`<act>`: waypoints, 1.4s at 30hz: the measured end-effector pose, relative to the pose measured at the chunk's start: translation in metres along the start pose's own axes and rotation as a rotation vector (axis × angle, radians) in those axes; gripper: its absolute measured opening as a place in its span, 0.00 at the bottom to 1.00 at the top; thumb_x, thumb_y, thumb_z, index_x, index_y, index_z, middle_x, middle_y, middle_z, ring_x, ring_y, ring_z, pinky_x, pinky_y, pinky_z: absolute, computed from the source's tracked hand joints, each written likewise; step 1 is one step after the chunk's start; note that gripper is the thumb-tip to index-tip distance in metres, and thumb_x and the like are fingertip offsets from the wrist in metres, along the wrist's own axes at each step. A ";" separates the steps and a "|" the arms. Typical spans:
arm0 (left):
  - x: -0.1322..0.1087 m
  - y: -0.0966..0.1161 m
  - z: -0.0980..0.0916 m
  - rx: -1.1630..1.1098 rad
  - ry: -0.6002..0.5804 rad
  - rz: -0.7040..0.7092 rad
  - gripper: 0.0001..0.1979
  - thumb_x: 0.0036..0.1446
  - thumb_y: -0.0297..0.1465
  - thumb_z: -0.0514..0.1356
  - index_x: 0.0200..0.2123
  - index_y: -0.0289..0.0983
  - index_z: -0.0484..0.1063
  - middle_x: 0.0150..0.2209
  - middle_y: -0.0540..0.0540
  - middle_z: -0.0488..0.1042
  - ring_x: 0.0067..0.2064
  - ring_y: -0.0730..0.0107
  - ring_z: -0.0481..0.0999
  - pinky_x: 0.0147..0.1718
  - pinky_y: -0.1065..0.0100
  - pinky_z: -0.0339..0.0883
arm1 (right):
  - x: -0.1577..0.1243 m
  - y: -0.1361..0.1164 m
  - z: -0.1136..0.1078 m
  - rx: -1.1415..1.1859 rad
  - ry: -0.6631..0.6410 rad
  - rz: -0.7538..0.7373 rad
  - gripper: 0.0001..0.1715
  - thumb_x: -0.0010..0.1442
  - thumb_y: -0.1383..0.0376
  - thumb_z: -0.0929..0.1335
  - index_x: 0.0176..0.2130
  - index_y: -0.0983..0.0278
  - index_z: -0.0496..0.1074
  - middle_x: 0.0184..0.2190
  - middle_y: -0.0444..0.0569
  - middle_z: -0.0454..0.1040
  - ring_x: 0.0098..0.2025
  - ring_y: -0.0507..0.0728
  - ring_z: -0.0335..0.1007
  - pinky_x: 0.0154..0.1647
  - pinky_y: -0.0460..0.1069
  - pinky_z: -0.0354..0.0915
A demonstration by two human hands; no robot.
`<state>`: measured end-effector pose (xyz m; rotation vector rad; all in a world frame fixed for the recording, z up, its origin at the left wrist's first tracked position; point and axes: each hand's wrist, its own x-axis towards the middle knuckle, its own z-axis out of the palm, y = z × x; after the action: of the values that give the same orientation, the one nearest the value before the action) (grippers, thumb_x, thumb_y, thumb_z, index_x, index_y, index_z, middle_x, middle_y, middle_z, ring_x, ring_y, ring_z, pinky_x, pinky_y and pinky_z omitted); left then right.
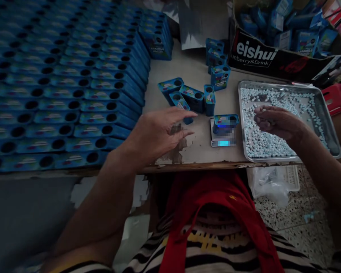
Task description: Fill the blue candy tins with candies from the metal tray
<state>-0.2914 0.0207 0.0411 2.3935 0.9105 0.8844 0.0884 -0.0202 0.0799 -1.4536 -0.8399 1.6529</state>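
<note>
My left hand [156, 132] is above the table with thumb and fingers apart and nothing between them. Close to its fingertips stand several small blue candy boxes [192, 98] with round dark holes on top. One blue box [226, 120] sits on a small digital scale [216, 141] with a lit display, between my hands. My right hand [278, 120] is over a metal tray [333, 142] of small pale blue candies [261, 146]. Its fingers are curled, with a few candies apparently in them, partly hidden.
Dense rows of blue boxes [82, 83] cover the left of the table. At the back right, a black cardboard carton [275, 57] holds more blue boxes. A red object [337, 98] is right of the tray. The table's front edge [193, 166] is chipped.
</note>
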 end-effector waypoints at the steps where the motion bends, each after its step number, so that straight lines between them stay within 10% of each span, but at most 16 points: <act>1: -0.004 0.000 -0.001 -0.007 0.021 0.011 0.20 0.66 0.42 0.69 0.60 0.50 0.83 0.56 0.48 0.86 0.55 0.53 0.88 0.57 0.56 0.83 | -0.002 -0.004 0.005 -0.066 -0.025 -0.012 0.13 0.60 0.66 0.82 0.36 0.65 0.77 0.27 0.44 0.74 0.23 0.44 0.60 0.20 0.40 0.56; 20: -0.009 -0.007 0.005 -0.300 0.172 -0.166 0.25 0.62 0.38 0.73 0.62 0.50 0.81 0.53 0.50 0.87 0.54 0.55 0.88 0.61 0.55 0.82 | 0.012 -0.023 0.043 -0.274 -0.064 -0.036 0.10 0.63 0.65 0.80 0.41 0.66 0.80 0.27 0.45 0.75 0.24 0.46 0.64 0.22 0.43 0.58; 42: 0.015 0.002 0.108 -0.454 0.094 -0.413 0.33 0.59 0.36 0.75 0.66 0.45 0.71 0.62 0.42 0.81 0.64 0.53 0.81 0.65 0.52 0.76 | 0.018 -0.016 0.053 -0.237 -0.105 -0.125 0.19 0.61 0.56 0.83 0.40 0.64 0.78 0.26 0.41 0.71 0.24 0.46 0.60 0.22 0.43 0.56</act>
<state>-0.2073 0.0127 -0.0279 1.7141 1.0569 0.9243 0.0369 0.0042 0.0920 -1.4481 -1.1951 1.5881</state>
